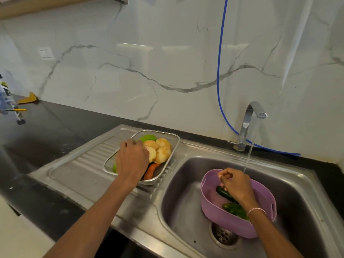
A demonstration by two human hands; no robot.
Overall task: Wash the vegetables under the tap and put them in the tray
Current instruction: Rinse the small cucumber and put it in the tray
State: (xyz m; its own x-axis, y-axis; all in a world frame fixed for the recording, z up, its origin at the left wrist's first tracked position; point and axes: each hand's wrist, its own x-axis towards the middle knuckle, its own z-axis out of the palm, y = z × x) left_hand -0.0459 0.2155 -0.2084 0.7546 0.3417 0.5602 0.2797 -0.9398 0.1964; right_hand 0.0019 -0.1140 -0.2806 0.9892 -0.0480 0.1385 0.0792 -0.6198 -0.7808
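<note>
A steel tray (pixel 175 144) stands on the drainboard and holds several pale potatoes (pixel 163 151), a green vegetable (pixel 148 137) and a carrot (pixel 150 171). My left hand (pixel 132 159) is down in the tray with its fingers curled against a potato; its grip is hidden. In the sink, a purple basket (pixel 223 222) holds two dark green cucumbers, one lying loose (pixel 234 210). Reaching into the basket, my right hand (pixel 236 185) is closed on the other cucumber (pixel 223 192). The tap (pixel 247 120) is running, and its water stream (pixel 248 157) falls just behind my right hand.
The steel sink (pixel 186 183) has a drain (pixel 224 236) in front of the basket. A blue hose (pixel 219 71) hangs down the marble wall behind the tap. The ribbed drainboard (pixel 83 164) meets a black counter (pixel 55 127); a bottle and tools (pixel 11 105) sit far left.
</note>
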